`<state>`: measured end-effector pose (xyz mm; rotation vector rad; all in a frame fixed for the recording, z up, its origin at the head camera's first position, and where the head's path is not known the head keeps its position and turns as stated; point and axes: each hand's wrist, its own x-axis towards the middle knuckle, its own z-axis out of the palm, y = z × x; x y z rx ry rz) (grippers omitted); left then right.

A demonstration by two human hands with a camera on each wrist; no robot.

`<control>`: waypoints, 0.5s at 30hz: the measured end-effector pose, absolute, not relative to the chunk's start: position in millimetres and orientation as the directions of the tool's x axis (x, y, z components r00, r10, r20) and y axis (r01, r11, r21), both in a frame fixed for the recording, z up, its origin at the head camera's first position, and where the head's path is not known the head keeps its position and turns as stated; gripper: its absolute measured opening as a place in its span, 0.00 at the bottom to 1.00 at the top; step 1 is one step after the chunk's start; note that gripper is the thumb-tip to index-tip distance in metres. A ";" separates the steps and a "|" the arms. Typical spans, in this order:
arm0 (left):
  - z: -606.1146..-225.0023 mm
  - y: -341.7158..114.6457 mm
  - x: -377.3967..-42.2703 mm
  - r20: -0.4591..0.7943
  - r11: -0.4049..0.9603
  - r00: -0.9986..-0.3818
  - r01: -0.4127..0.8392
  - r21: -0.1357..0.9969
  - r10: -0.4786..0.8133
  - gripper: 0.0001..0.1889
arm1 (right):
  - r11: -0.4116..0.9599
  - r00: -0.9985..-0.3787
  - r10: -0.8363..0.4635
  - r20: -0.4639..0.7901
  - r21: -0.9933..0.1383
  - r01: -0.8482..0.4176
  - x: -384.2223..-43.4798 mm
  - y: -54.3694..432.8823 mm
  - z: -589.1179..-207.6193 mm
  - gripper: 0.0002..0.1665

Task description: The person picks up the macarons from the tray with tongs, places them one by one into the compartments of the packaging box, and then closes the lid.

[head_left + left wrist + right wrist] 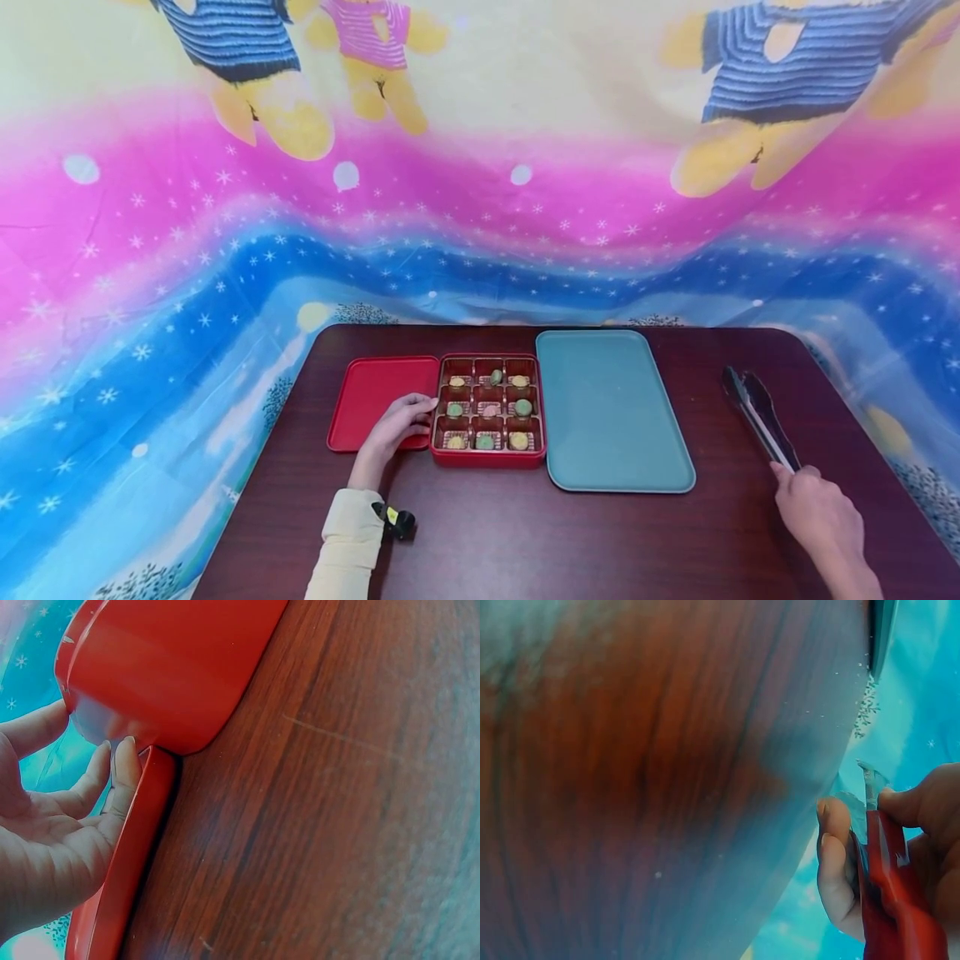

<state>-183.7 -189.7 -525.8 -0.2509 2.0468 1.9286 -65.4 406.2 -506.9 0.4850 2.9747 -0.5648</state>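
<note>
A red box (489,458) with gold-brown compartments stands mid-table, small round sweets (518,440) in yellow, green and pink lying in its compartments. My left hand (397,425) reaches over the red lid (378,392), its fingertips (129,750) at the box's left wall. In the left wrist view the fingers are loosely bent against the red side, thumb apart from them. At the right of the table my right hand (821,508) grips a pair of tongs (767,425), dark tips pointing away and spread slightly. The right wrist view shows fingers and thumb around the tongs' red handle (900,900).
A blue-green tray (618,408) lies flat against the box's right side. The dark wooden table (510,533) ends at the back and sides against a printed cloth (480,208). A black strap device (397,521) sits on the left wrist.
</note>
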 end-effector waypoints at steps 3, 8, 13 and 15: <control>-526.0 -189.6 -184.0 -0.343 0.076 -0.935 -0.337 0.938 0.089 0.21 | 0.885 -0.947 0.286 -0.147 -0.337 0.320 -66.3 406.7 -507.5 0.34; -525.5 -189.5 -184.2 -0.343 0.075 -0.935 -0.337 0.938 0.088 0.21 | 0.888 -0.948 0.285 -0.141 -0.334 0.317 -67.3 405.1 -510.6 0.34; -524.9 -189.9 -183.7 -0.350 0.075 -0.933 -0.344 0.936 0.082 0.20 | 0.892 -0.947 0.283 -0.150 -0.322 0.318 -68.0 401.2 -512.7 0.36; -525.1 -190.6 -184.0 -0.354 0.076 -0.932 -0.348 0.934 0.081 0.20 | 0.898 -0.948 0.271 -0.165 -0.311 0.311 -68.8 400.7 -513.3 0.37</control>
